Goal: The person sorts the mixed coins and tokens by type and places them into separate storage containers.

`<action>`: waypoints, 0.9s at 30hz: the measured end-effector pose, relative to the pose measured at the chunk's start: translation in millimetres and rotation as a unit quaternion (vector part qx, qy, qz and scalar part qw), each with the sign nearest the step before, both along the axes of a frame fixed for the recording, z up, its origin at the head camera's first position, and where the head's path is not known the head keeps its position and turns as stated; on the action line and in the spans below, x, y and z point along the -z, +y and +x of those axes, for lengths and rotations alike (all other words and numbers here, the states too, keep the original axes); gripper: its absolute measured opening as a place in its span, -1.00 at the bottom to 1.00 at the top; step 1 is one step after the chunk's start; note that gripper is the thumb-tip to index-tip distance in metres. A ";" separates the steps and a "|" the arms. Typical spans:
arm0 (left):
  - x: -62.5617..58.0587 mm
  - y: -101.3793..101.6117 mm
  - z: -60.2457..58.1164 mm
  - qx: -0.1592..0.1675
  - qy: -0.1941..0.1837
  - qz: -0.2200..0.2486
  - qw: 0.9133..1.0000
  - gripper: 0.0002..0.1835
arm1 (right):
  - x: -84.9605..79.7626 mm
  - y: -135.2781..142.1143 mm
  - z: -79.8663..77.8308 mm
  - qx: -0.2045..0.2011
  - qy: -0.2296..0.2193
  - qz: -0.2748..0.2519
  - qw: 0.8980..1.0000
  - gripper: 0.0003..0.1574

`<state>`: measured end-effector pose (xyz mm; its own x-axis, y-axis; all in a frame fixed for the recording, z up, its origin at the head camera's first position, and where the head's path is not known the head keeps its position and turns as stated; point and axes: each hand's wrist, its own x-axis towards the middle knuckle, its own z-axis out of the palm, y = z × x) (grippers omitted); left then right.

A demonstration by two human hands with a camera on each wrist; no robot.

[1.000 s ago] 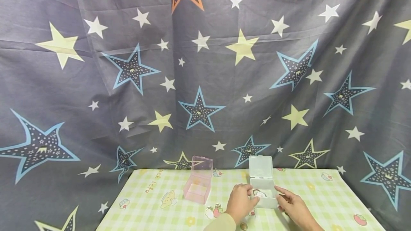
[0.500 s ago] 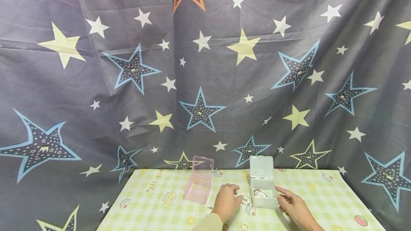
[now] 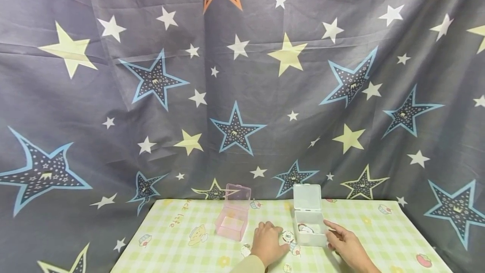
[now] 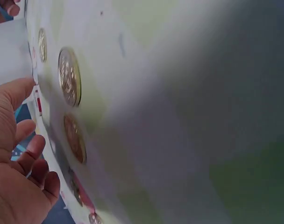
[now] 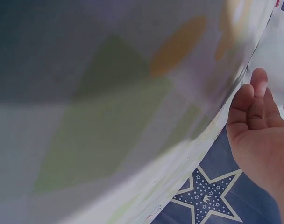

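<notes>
A white lidded box (image 3: 312, 240) stands on the table with its lid raised. Inside lies a round piece with a dark rim (image 3: 304, 228), partly hidden by the box wall. My right hand (image 3: 349, 247) rests its fingers against the box's right side. To the left of the box, my left hand (image 3: 268, 242) is low over the cloth, fingers loosely bent, holding nothing visible. Close to its fingertips lies a round chip marked 100 (image 3: 288, 236). The left wrist view shows gold-rimmed coins, one coin (image 4: 69, 77) close to the thumb and another coin (image 4: 75, 138) beyond the fingers.
A pink see-through box (image 3: 232, 228) with its lid up stands further left. Another coin (image 3: 246, 250) lies left of my left hand, and a small coin (image 3: 287, 268) near the front. The checked tablecloth (image 3: 170, 243) meets a grey star-print curtain (image 3: 257, 87) behind.
My left hand has withdrawn leftward from the white box and lowered its fingers near the cloth, uncovering the chip marked 100. The right hand stays at the box's side.
</notes>
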<state>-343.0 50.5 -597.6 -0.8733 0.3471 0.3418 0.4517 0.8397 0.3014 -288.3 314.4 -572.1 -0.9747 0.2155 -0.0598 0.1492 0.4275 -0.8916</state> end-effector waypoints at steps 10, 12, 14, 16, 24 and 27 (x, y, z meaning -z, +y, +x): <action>4.8 13.1 2.5 -0.045 -0.014 0.020 0.999 -0.43 | 0.9 0.1 -1.7 0.003 0.004 -0.004 1.000 -0.42; 7.2 16.7 1.7 -0.057 -0.007 0.023 0.998 -0.44 | 1.1 0.6 -2.0 0.003 0.003 -0.003 1.000 -0.42; 8.4 18.6 1.7 -0.069 -0.002 0.027 0.997 -0.46 | 1.1 -0.1 -2.3 0.003 0.002 -0.002 1.000 -0.42; 9.3 20.2 2.1 -0.080 -0.004 0.030 0.996 -0.48 | 1.5 -0.4 -2.6 0.002 0.001 -0.001 1.000 -0.42; 6.2 24.8 4.7 -0.085 -0.027 0.059 0.994 -0.62 | 1.9 0.5 -2.2 0.001 0.004 0.002 1.000 -0.42; 6.2 25.0 5.8 -0.080 -0.030 0.059 0.995 -0.64 | 1.2 1.1 -2.5 0.000 0.002 0.000 1.000 -0.42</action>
